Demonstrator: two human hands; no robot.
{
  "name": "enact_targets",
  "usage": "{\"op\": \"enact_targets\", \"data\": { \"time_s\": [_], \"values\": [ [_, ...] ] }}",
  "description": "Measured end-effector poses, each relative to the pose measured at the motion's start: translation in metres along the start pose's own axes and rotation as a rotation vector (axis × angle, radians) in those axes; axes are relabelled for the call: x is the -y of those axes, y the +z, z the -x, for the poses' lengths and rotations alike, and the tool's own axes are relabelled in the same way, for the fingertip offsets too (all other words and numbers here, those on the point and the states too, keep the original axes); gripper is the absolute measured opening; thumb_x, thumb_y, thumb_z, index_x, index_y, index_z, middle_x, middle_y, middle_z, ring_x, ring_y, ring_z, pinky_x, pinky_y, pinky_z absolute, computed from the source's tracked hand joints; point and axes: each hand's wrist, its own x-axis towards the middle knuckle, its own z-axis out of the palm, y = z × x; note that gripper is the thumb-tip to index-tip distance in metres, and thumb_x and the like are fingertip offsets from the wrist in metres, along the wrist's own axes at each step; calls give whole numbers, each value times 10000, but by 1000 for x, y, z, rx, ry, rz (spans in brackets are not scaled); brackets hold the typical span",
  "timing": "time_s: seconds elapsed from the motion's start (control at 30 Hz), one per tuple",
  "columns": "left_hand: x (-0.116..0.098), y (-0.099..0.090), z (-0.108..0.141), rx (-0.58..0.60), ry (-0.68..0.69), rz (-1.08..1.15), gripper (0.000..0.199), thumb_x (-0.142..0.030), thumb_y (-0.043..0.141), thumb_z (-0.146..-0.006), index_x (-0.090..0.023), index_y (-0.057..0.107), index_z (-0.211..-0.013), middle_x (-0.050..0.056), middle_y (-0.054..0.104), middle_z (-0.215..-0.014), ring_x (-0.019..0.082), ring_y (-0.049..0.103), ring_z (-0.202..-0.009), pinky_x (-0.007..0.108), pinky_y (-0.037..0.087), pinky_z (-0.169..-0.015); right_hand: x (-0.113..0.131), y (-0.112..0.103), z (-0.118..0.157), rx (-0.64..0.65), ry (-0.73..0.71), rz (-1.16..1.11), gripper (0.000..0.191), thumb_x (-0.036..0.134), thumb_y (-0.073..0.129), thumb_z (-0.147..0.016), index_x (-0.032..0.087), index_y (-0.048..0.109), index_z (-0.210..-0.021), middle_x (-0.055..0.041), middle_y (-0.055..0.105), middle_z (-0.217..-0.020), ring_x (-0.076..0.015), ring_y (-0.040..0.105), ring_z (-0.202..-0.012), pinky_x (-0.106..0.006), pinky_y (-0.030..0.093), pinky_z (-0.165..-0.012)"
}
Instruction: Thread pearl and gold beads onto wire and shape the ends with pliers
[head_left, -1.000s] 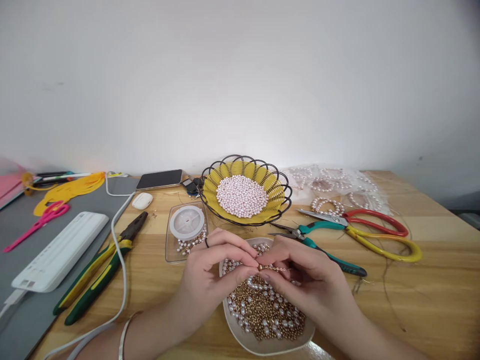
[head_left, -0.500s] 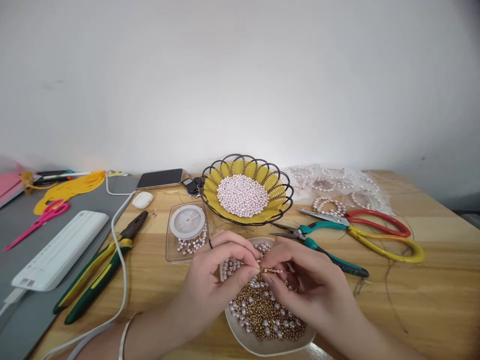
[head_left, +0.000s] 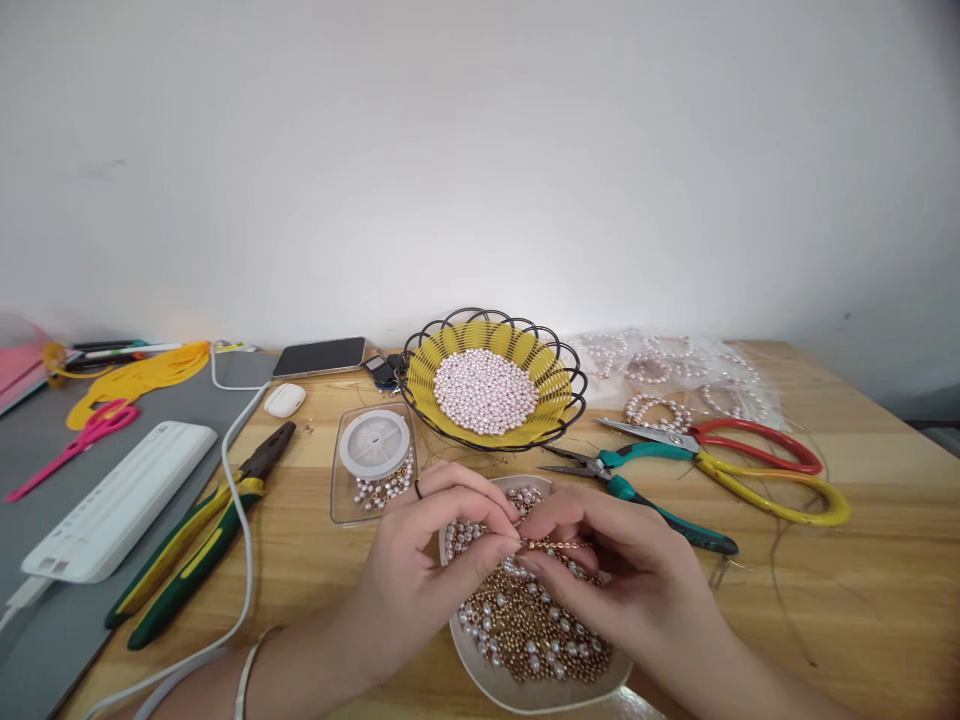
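Above a white bowl [head_left: 517,697] of small gold and pearl beads, my two hands meet fingertip to fingertip. My left hand [head_left: 442,550], with a dark ring on one finger, pinches the end of a fine gold chain [head_left: 559,545] between thumb and forefinger. From there the chain runs into my right hand [head_left: 622,565], whose thumb and forefinger are closed on it by a small gold piece. The fingers partly hide the chain's ends. Gold beads [head_left: 525,620] and larger pearls fill the bowl beneath.
Behind the bowl stands a yellow basket [head_left: 559,400] of pink pearls. Teal pliers [head_left: 619,487] and red-yellow scissors [head_left: 750,462] lie right; bagged pearl bracelets [head_left: 660,370] sit behind. Leftward are a spool box [head_left: 345,500], green pliers [head_left: 195,560], a cable [head_left: 246,540] and a power bank [head_left: 120,500].
My right fingertips have shifted slightly, and more of the gold chain and its small gold piece shows between my hands. Everything else stays in place.
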Motion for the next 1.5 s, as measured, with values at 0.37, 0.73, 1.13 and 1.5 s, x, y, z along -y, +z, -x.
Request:
{"op": "enact_targets", "data": {
  "time_s": [0.37, 0.73, 1.13, 1.5],
  "values": [
    [1, 0, 0, 20, -19, 37, 93, -178, 686, -957, -173, 704, -866, 30, 711, -914, 143, 668, -885, 240, 526, -838, 1, -3, 1, 52, -35, 64, 149, 87, 611, -909, 224, 638, -858, 30, 611, -693, -107, 525, -577, -214, 401, -501],
    [1, -1, -3, 21, -57, 56, 113, -199, 713, -939, -175, 712, -829, 34, 723, -874, 158, 659, -855, 267, 503, -813, 2, -4, -3, 25, -51, 90, 147, 84, 629, -892, 218, 651, -833, 36, 605, -658, -100, 493, -515, -215, 356, -427],
    [10, -3, -3, 148, -135, 86, 281, -417, 767, -880, -190, 612, -821, 5, 632, -742, 146, 552, -672, 250, 414, -612, 3, -6, -5, -7, -175, 48, 218, 19, 659, -901, 218, 709, -975, -8, 710, -783, -132, 652, -654, -222, 497, -536],
    [15, -4, 7, 317, -101, -17, 175, -315, 599, -1000, -198, 626, -873, -51, 471, -647, 98, 425, -528, 206, 330, -492, 2, -8, -3, 30, -224, 73, 186, 21, 675, -913, 186, 724, -983, -33, 712, -828, -142, 691, -725, -219, 592, -640]
  ]
}}
